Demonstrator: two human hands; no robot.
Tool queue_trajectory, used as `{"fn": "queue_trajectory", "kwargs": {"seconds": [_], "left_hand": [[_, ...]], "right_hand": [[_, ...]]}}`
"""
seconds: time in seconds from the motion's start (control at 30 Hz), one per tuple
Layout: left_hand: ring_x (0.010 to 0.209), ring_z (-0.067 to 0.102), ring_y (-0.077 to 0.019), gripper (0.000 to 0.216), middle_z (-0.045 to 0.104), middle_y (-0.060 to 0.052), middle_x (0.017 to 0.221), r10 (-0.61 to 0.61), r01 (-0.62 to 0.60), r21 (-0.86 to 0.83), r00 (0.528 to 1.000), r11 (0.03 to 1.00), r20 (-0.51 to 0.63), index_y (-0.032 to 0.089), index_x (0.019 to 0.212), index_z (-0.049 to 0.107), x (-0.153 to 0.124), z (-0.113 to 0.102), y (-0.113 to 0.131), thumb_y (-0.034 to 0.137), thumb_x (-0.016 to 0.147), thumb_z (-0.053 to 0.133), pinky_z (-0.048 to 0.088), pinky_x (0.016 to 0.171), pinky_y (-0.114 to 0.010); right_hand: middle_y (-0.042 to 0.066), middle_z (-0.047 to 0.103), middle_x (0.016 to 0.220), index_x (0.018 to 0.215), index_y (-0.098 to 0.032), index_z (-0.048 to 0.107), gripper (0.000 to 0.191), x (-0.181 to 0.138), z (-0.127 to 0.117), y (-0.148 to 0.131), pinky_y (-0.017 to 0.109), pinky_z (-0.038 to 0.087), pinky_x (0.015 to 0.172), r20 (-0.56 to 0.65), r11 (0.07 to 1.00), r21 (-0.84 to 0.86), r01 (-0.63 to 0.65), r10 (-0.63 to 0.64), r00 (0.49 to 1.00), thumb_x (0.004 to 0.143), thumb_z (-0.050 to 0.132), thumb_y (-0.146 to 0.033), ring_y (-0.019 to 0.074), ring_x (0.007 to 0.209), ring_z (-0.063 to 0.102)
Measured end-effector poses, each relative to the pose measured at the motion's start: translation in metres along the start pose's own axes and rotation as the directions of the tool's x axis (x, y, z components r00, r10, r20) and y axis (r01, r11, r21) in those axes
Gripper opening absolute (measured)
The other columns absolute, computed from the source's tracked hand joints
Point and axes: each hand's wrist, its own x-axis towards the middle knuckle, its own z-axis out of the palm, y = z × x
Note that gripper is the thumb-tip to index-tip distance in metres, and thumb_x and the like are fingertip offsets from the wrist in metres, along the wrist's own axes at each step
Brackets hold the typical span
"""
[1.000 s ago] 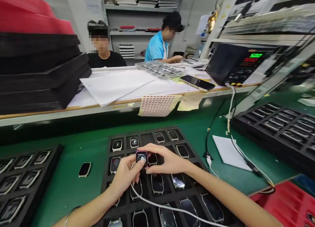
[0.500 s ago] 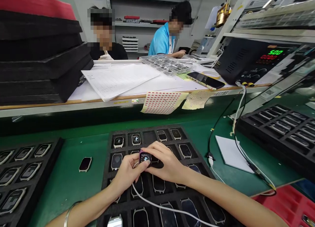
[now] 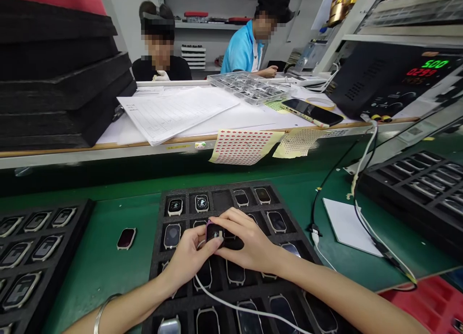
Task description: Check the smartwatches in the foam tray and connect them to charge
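A small purple-edged smartwatch body [image 3: 214,231] with a lit screen is pinched between both my hands over a black foam tray [image 3: 221,200]. My left hand [image 3: 188,259] grips it from the left and below. My right hand [image 3: 246,240] closes on its right side. A white cable [image 3: 231,302] runs from the watch back toward me across the tray. The tray's pockets hold several watch bodies; two at the back left [image 3: 175,206] show lit faces.
A loose watch body [image 3: 126,238] lies on the green mat. Other black trays sit at left [image 3: 32,242] and right [image 3: 419,179]. A white card [image 3: 347,225], power supply [image 3: 390,80], phone [image 3: 311,112], sticker sheets [image 3: 242,146] and stacked foam [image 3: 61,78] surround. Two people sit behind the far bench.
The watch and both hands have dropped slightly toward the tray. The camera view has tilted down and shifted a little.
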Motion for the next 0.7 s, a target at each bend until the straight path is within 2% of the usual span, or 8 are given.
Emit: {"fn": "queue_trajectory", "kwargs": {"seconds": [0.2, 0.33, 0.43, 0.53, 0.6, 0.7], "left_hand": [[0.086, 0.06, -0.0213, 0.03, 0.069, -0.007, 0.091, -0.014, 0.014, -0.011, 1.0, 1.0, 0.002, 0.012, 0.103, 0.065, 0.001, 0.002, 0.002, 0.036, 0.084, 0.062, 0.046, 0.077, -0.028], [0.088, 0.06, -0.0206, 0.032, 0.068, -0.006, 0.095, -0.039, 0.039, -0.026, 0.999, 0.999, 0.0, 0.015, 0.107, 0.063, 0.001, 0.005, 0.005, 0.037, 0.084, 0.061, 0.046, 0.08, -0.028], [0.091, 0.059, -0.0199, 0.03, 0.067, -0.005, 0.097, -0.036, 0.036, -0.052, 0.999, 0.998, 0.01, 0.016, 0.105, 0.063, 0.001, 0.005, 0.008, 0.035, 0.082, 0.064, 0.045, 0.082, -0.027], [0.073, 0.056, -0.0144, 0.025, 0.067, -0.004, 0.082, -0.054, 0.066, -0.145, 0.995, 0.987, 0.089, 0.014, 0.097, 0.065, -0.003, 0.003, 0.01, 0.036, 0.085, 0.062, 0.043, 0.068, -0.022], [0.053, 0.044, -0.0083, 0.026, 0.065, -0.004, 0.071, -0.066, 0.099, -0.191, 0.983, 0.977, 0.174, 0.012, 0.092, 0.065, -0.007, 0.001, 0.01, 0.037, 0.085, 0.062, 0.034, 0.051, -0.018], [0.043, 0.027, -0.0042, 0.028, 0.062, -0.004, 0.065, -0.055, 0.095, -0.19, 0.977, 0.977, 0.206, 0.011, 0.086, 0.064, -0.01, -0.001, 0.012, 0.039, 0.083, 0.064, 0.02, 0.042, -0.019]], "right_hand": [[0.012, 0.055, 0.102, 0.126, -0.016, 0.05, 0.045, 0.003, -0.004, 0.001, 0.041, 0.047, 0.081, 0.0, 1.0, 0.015, 0.008, -0.008, 1.0, 0.084, 0.064, -0.023, 0.0246, 0.093, 0.052], [0.011, 0.049, 0.107, 0.124, -0.018, 0.053, 0.045, 0.007, -0.012, 0.003, 0.041, 0.046, 0.086, 0.052, 0.999, 0.041, -0.029, 0.026, 0.998, 0.081, 0.067, -0.021, 0.0248, 0.1, 0.049], [0.011, 0.048, 0.106, 0.127, -0.018, 0.051, 0.048, 0.009, -0.018, 0.004, 0.041, 0.045, 0.086, 0.088, 0.99, 0.133, -0.047, 0.035, 0.995, 0.082, 0.067, -0.022, 0.0239, 0.1, 0.049], [0.011, 0.048, 0.113, 0.13, -0.019, 0.051, 0.049, 0.01, -0.023, 0.005, 0.041, 0.043, 0.092, 0.15, 0.924, 0.375, -0.07, 0.014, 0.989, 0.085, 0.067, -0.03, 0.023, 0.106, 0.049], [0.01, 0.05, 0.112, 0.123, -0.02, 0.058, 0.039, 0.01, -0.024, 0.007, 0.041, 0.042, 0.093, 0.169, 0.843, 0.528, -0.104, 0.015, 0.985, 0.088, 0.064, -0.036, 0.0221, 0.105, 0.051], [0.009, 0.054, 0.106, 0.117, -0.02, 0.064, 0.034, 0.01, -0.022, 0.009, 0.04, 0.044, 0.09, 0.152, 0.776, 0.619, -0.12, 0.031, 0.988, 0.088, 0.063, -0.039, 0.0214, 0.1, 0.055]]}}
